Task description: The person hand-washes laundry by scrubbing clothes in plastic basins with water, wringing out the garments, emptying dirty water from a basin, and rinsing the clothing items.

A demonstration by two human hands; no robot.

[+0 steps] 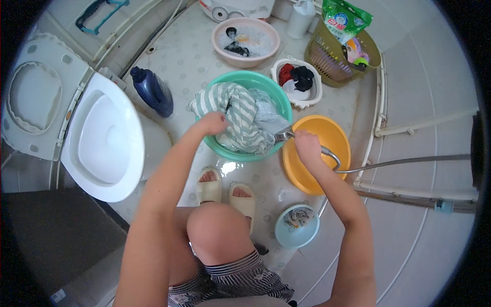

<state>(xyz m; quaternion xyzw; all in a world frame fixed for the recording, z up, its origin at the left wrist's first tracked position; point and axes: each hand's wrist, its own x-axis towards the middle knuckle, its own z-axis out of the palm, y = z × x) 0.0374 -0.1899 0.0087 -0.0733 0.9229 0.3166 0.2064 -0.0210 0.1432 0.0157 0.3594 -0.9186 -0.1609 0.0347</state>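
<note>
At the far left, a toilet (pixel 99 143) is set against the wall with its padded seat (pixel 51 66) tipped up, so the bowl is left uncovered. Beside it, a dark blue bottle (pixel 153 93) is stood on the tiled floor, apparently kept within easy reach. Between the toilet and the basins, the 2 cream sandals (pixel 209 190) are planted close to the work, probably so that little stretching is needed. The left hand (pixel 212 124) is held at the near left edge of a striped cloth (pixel 244 112), its fingers curled nearly closed; whether a fold is pinched inside them cannot be told. The cloth is bunched in a green basin (pixel 245 78), where it is seemingly kept contained, with a paler bluish cloth (pixel 268 115) lying against its right side. Behind, a pink basin (pixel 245 62) is filled with suds and dark items. At the green basin's right rim, a metal shower head (pixel 283 136) is pointed inward, presumably so that any water would be caught there; its handle is wrapped by the closed right hand (pixel 307 145), above an orange basin (pixel 330 134). Nearer, grey fabric (pixel 299 217) is held in a light blue basin (pixel 294 238). At the far right, the hose (pixel 409 160) is stretched toward the wall, leaving the basins mostly unobstructed.
</note>
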